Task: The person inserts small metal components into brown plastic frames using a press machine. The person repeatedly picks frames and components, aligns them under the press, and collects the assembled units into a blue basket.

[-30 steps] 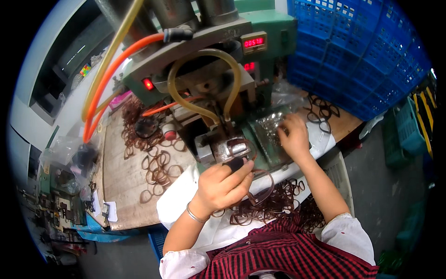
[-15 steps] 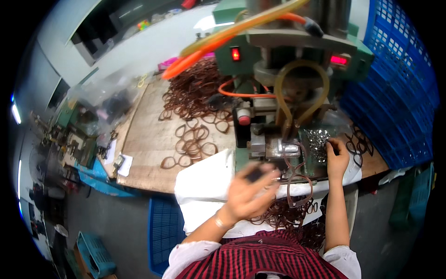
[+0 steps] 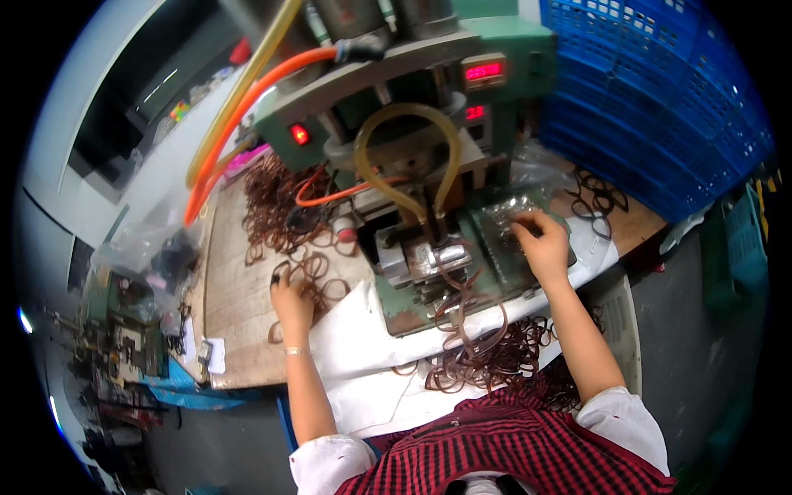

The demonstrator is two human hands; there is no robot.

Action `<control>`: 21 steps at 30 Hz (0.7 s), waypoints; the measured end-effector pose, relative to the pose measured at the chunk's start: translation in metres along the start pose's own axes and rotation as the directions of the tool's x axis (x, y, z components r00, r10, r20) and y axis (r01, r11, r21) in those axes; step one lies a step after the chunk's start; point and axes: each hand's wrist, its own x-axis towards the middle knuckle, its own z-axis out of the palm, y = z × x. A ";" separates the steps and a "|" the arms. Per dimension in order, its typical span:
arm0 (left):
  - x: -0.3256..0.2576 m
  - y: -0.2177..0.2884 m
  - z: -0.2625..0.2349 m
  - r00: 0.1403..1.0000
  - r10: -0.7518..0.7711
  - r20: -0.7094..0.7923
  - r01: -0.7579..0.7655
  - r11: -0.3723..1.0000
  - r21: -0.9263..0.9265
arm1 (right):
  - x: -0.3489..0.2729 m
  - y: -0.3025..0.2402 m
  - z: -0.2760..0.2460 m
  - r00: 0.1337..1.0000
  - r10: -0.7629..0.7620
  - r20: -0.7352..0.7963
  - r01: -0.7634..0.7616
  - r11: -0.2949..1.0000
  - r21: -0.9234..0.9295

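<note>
On the left, my left hand [image 3: 292, 302] is down at the edge of the loose brown eyeglass frames [image 3: 313, 268] on the wooden table. Its fingers are curled closed on a frame there, partly hidden by the hand. My right hand [image 3: 546, 247] is over the tray of small shiny metal pieces [image 3: 505, 216], thumb and fingers pinched together; anything between them is too small to make out. Between the hands, a brown eyeglass frame [image 3: 487, 337] hangs at the front of the press's metal fixture [image 3: 437, 260].
The green press [image 3: 511, 49] stands ahead, with orange and yellow hoses looping from it. Blue crates [image 3: 635, 99] are stacked at the right. More brown frames [image 3: 470, 363] lie on white cloth [image 3: 346, 338] near my lap. Dark frames [image 3: 596, 202] lie beyond my right hand.
My left hand has moved away from the press front, leftward to the frames on the table. My right hand stays at the metal pieces. The whole view has shifted and turned.
</note>
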 end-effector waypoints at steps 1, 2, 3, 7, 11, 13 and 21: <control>-0.005 0.005 0.000 0.999 0.008 -0.053 -0.008 1.000 0.017 | -0.009 0.004 -0.011 0.997 -0.049 -0.066 0.044 0.997 -0.071; -0.008 0.009 -0.002 0.994 0.015 -0.107 -0.011 0.999 0.035 | -0.017 0.009 -0.021 0.987 -0.101 -0.125 0.083 0.986 -0.143; -0.012 0.010 -0.004 0.991 0.000 -0.137 -0.001 1.000 -0.009 | -0.024 0.019 -0.035 0.967 -0.171 -0.189 0.132 0.970 -0.205; -0.008 0.043 -0.033 0.941 0.080 -0.328 -0.145 0.973 -0.178 | -0.043 0.017 -0.074 0.989 -0.050 -0.142 0.029 0.989 -0.144; 0.002 0.090 -0.056 0.903 -0.156 -0.400 -0.092 0.840 -0.535 | -0.030 -0.042 -0.041 0.987 -0.052 0.154 0.043 0.997 0.065; 0.006 0.093 -0.042 0.913 -0.234 -0.334 -0.105 0.656 -0.748 | -0.011 -0.077 -0.013 0.938 -0.194 0.289 0.169 0.979 0.109; -0.026 0.148 -0.049 0.959 -0.275 -0.071 -0.068 0.023 -0.997 | -0.007 -0.084 0.043 0.947 -0.070 0.314 -0.070 0.908 0.413</control>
